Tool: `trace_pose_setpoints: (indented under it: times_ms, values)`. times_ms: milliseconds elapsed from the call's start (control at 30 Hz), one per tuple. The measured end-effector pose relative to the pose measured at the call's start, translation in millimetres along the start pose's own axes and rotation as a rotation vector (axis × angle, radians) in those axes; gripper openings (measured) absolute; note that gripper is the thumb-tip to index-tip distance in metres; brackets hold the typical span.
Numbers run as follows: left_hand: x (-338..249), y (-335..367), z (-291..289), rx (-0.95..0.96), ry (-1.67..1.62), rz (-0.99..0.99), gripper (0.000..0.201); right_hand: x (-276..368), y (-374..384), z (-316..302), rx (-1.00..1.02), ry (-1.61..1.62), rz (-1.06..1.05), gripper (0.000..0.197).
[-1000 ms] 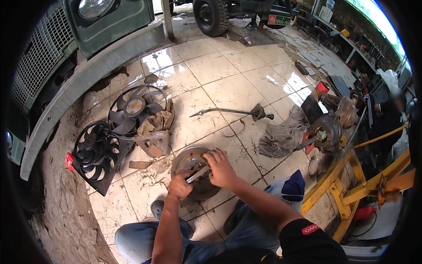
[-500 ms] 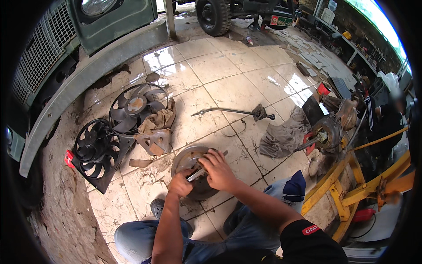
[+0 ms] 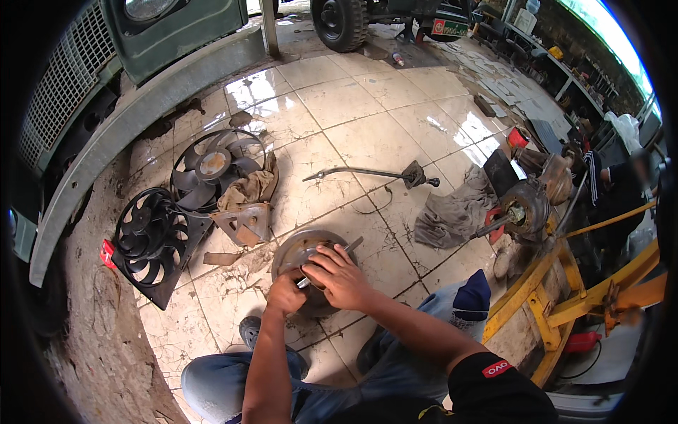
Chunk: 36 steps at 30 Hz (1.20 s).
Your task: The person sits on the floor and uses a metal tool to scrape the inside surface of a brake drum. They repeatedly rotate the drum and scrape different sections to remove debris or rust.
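Note:
A round, worn metal drum (image 3: 284,256) lies on the tiles between my feet. Over it, my left hand (image 3: 287,294) is closed around the near end of a long, flat metal tool (image 3: 355,244). A bright silver part of it shows beside the thumb. My right hand (image 3: 340,278) presses on the same tool from above, fingers bent over its middle and partly spread. The tool's grey far end sticks out past the fingertips. My palms hide the middle of the drum and whatever the tool touches there.
Two black radiator fans (image 3: 212,166) and a rusty bracket with a rag lie to the left. Ahead is a lever rod (image 3: 364,172). At the right are a grey cloth (image 3: 452,218), a greasy axle part (image 3: 522,212) and a yellow frame (image 3: 544,311). A vehicle bumper (image 3: 134,127) curves along the left.
My right hand has shifted slightly down and right, its fingers now flatter over the tool. The left hand stays closed and moves slightly left. The whole view shifts slightly.

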<state>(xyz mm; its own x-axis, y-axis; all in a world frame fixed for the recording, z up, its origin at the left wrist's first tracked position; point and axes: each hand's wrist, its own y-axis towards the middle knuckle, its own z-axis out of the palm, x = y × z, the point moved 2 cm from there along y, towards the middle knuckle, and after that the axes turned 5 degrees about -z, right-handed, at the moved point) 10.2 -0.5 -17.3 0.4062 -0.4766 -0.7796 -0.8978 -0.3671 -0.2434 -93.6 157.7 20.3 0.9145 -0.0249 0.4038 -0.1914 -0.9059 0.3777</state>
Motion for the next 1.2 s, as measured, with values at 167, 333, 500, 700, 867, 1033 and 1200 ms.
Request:
trace_pose_setpoints:
  times_ms: [167, 333, 500, 700, 867, 1033, 1200]
  values:
    - [3, 2, 4, -0.046, 0.024, 0.034, 0.045, -63, -16, 1, -0.142, 0.036, 0.413, 0.071]
    - [-1, -1, -1, -0.031, 0.004, 0.02, 0.046, -15, 1, -7, -0.069, -0.022, 0.262, 0.068]
    - [-1, -1, 0, -0.049, 0.044, 0.03, 0.05, -27, -2, -5, -0.063, -0.018, 0.053, 0.066]
    - [3, 1, 3, -0.019, 0.023, 0.055, 0.049, -38, -5, -6, -0.109, 0.006, 0.328, 0.065]
    - [11, 2, 1, -0.012, 0.023, 0.054, 0.048, -6, 3, -5, -0.062, 0.01, 0.061, 0.062]
    - [4, 0, 5, -0.043, 0.058, 0.071, 0.046, -63, -15, 1, -0.136, 0.021, 0.465, 0.069]
    - [6, 1, -1, -0.006, 0.038, 0.017, 0.047, -10, 4, -8, -0.093, -0.027, 0.181, 0.068]
